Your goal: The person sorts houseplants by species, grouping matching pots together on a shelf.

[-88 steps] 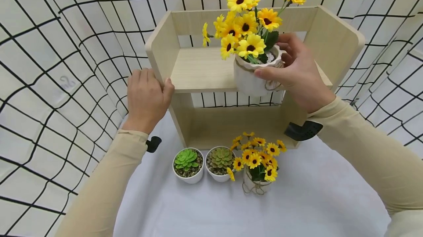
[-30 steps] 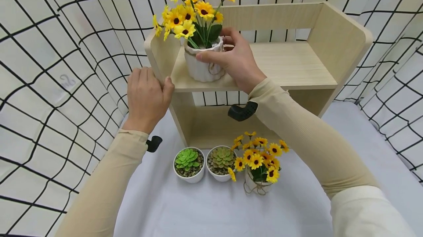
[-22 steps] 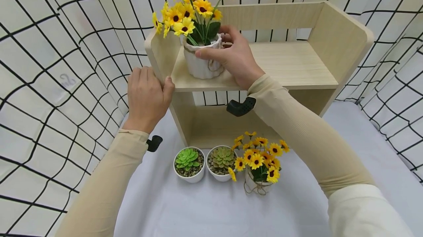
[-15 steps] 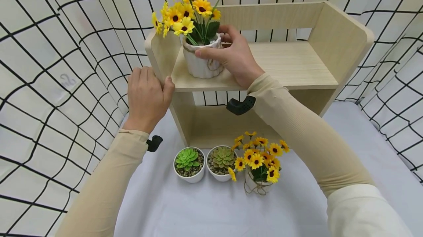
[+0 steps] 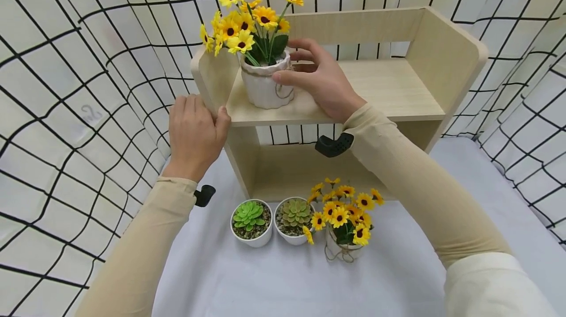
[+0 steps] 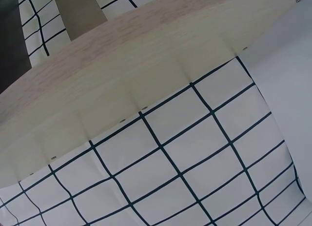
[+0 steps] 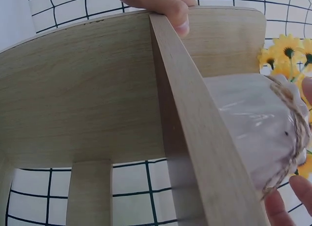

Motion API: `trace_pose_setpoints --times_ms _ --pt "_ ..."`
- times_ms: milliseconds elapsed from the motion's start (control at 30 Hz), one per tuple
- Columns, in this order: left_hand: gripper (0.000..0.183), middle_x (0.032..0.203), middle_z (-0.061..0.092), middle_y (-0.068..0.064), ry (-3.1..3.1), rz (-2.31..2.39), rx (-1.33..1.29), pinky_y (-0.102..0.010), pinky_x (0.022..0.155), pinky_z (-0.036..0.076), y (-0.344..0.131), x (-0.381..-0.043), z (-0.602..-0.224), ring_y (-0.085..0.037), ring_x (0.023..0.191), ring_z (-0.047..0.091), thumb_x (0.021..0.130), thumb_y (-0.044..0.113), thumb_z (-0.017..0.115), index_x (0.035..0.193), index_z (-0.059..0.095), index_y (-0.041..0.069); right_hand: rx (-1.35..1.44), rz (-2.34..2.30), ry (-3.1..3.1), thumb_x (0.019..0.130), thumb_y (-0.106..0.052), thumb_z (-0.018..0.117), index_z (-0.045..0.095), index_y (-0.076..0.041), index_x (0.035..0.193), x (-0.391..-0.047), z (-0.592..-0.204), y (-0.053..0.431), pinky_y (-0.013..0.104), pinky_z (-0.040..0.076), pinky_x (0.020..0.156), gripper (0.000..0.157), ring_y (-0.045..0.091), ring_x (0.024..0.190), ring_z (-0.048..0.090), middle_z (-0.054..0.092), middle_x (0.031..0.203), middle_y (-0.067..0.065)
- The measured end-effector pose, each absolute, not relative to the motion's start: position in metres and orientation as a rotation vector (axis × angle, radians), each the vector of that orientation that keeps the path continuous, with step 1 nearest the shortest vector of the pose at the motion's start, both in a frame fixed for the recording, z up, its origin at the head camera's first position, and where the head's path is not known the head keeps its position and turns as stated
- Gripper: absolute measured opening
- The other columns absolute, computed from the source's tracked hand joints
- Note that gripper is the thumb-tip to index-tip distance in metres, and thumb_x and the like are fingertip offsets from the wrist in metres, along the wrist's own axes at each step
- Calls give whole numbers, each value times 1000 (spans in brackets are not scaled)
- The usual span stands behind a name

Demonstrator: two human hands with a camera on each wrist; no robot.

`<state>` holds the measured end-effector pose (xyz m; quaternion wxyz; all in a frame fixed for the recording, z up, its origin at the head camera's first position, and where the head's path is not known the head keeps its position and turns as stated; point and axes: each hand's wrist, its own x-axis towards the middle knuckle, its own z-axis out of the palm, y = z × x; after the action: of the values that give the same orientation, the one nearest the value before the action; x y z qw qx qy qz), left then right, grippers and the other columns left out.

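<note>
A white pot of yellow artificial sunflowers (image 5: 267,86) stands upright on the upper board of a pale wooden two-tier shelf (image 5: 371,86), near its left side. My right hand (image 5: 320,78) is at the pot's right, thumb tip still overlapping its front and fingers loosely spread by the rim. In the right wrist view the fingertips (image 7: 277,214) sit slightly off the pot's twine. My left hand (image 5: 194,132) grips the shelf's left side panel, thumb at the front edge; its fingers are partly hidden. The left wrist view shows only the panel's outer face (image 6: 146,65).
Before the shelf, on white cloth (image 5: 283,282), stand a bright green succulent (image 5: 249,216), a duller green succulent (image 5: 295,213) and a second sunflower pot (image 5: 342,250). Black wire grid (image 5: 110,110) encloses the back and sides.
My right hand brought the sunflower pot leftward and set it on the upper board. Since half a second ago its thumb and fingers have loosened and slid rightward. My left hand stays on the shelf.
</note>
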<state>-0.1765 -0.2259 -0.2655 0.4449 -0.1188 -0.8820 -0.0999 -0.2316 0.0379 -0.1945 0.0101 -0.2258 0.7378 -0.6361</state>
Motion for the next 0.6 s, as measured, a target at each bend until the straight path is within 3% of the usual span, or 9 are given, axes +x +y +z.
trace_pose_setpoints --times_ms 133,267,433,600 --pt "46 76 52 -26 -2175 -253 -296 -54 75 39 -224 -177 -268 -45 81 47 101 31 39 73 45 -4 -718 -2012 2290 90 -29 77 45 -25 152 -230 -198 51 42 41 120 70 20 138 51 49 154 6" --pt "44 73 50 -25 -2171 -244 -301 -54 74 39 -224 -177 -269 -46 79 47 101 30 38 71 44 -2 -731 -2191 2122 97 -21 68 50 -14 147 -225 -201 62 44 38 123 54 23 137 51 49 151 11" --pt "45 73 51 -26 -2159 -259 -305 -54 72 38 -224 -177 -268 -46 79 46 100 30 39 70 44 -3 -778 -2384 1873 100 -10 58 55 -7 135 -214 -203 72 42 41 120 35 27 127 54 54 138 11" --pt "46 75 52 -27 -2154 -265 -299 -55 73 38 -223 -177 -267 -46 80 46 100 31 38 70 44 -3 -866 -2337 1884 101 -12 54 53 -7 135 -199 -206 83 34 47 114 34 29 126 56 55 134 11"
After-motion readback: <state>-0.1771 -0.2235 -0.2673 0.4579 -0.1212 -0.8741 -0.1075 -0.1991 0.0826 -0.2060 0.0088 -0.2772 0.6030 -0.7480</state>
